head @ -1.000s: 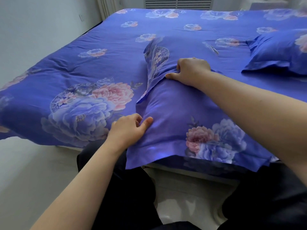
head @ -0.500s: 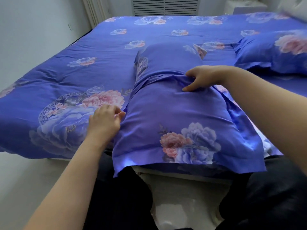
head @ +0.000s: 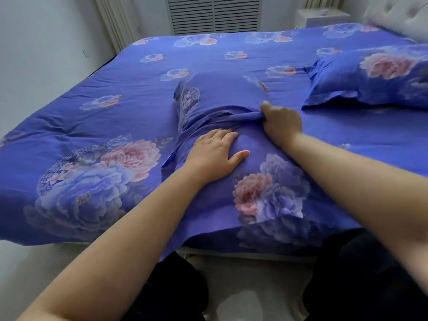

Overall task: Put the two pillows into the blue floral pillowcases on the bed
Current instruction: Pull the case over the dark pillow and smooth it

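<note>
A blue floral pillowcase (head: 266,181) with a pillow filling its near part lies lengthwise across the near edge of the bed (head: 129,93). The pillow itself is hidden inside. My left hand (head: 215,156) lies flat, fingers spread, on top of the filled part. My right hand (head: 281,122) is closed on a bunched fold of the pillowcase cloth just beyond it. The far part of the pillowcase (head: 222,91) lies crumpled past the fold. A second pillow in a matching pillowcase (head: 375,77) rests at the right near the headboard.
The bed carries a matching blue floral cover. A pale padded headboard (head: 398,15) stands at the top right, beside a white cabinet (head: 324,17). A louvred panel (head: 215,12) and a curtain (head: 113,22) line the far wall. My dark-trousered legs (head: 370,286) stand at the bed's edge.
My left hand left the pillowcase's left edge and moved onto the top of the filled part. My right hand has bunched the cloth into a tighter fold. The view tilted up.
</note>
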